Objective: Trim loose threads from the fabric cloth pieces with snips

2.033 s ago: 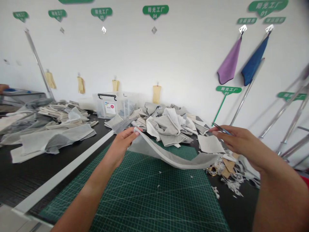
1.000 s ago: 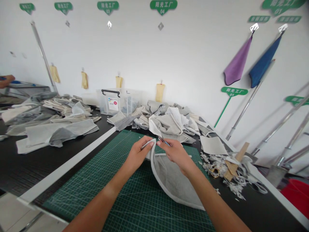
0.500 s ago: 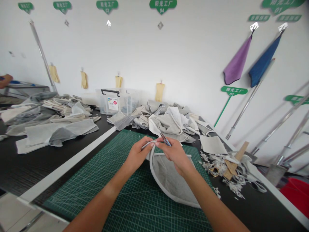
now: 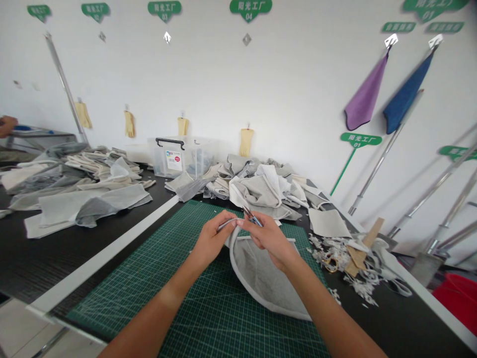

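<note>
Two bare forearms reach in from the bottom edge over a green cutting mat point(image 4: 208, 318), and the hands meet just above its middle. The left hand point(image 4: 212, 238) pinches a narrow white binding point(image 4: 227, 224) between thumb and fingers, a tight grip that lifts the edge of a rounded grey fabric panel point(image 4: 259, 278) off the mat, probably so that the edge stays taut and easy to reach. The right hand point(image 4: 270, 238) sits just beside it, its fingertips point(image 4: 242, 223) drawn narrow around small scissors point(image 4: 252, 217) with bluish handles. The scissors stand close to the pinched binding, though it is too small to tell whether they touch it. The panel hangs from the left hand's grip and curves down beneath both palms, its lower part resting on the mat.

Beyond the mat lies a heap of grey offcuts point(image 4: 257, 191), and a clear plastic box point(image 4: 179, 159) stands behind it. Left of the mat, fabric pieces point(image 4: 85, 206) are spread in layers. To its right are white scraps point(image 4: 328, 253) and a wooden piece point(image 4: 359, 256) — and farther right, a red bucket point(image 4: 456, 303). At the far left edge, another person's hand point(image 4: 5, 125) shows.
</note>
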Motion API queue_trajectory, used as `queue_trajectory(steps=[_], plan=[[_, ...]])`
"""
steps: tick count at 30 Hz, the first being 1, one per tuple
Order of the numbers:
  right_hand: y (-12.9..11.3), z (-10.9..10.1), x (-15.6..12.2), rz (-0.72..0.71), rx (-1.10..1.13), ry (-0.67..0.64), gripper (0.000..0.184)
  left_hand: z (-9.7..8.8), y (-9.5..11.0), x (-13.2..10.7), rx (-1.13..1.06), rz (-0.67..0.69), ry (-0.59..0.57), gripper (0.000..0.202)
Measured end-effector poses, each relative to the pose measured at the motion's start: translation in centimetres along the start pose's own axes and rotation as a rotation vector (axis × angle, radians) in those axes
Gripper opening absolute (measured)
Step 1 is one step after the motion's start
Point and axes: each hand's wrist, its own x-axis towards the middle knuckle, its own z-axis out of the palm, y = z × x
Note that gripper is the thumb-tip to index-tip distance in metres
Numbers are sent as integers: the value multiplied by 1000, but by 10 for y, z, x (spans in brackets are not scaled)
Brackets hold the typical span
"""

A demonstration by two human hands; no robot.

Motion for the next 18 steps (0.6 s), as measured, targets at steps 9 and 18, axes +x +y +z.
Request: queue_trajectory(steps=[9,18], plan=[[6,-10,4,24,75,-30,41,-2,-6,1,20,-29,36,28],[9,-9,5,-22,-90,55,36,-3,-4,2,49,-10,-16,30]])
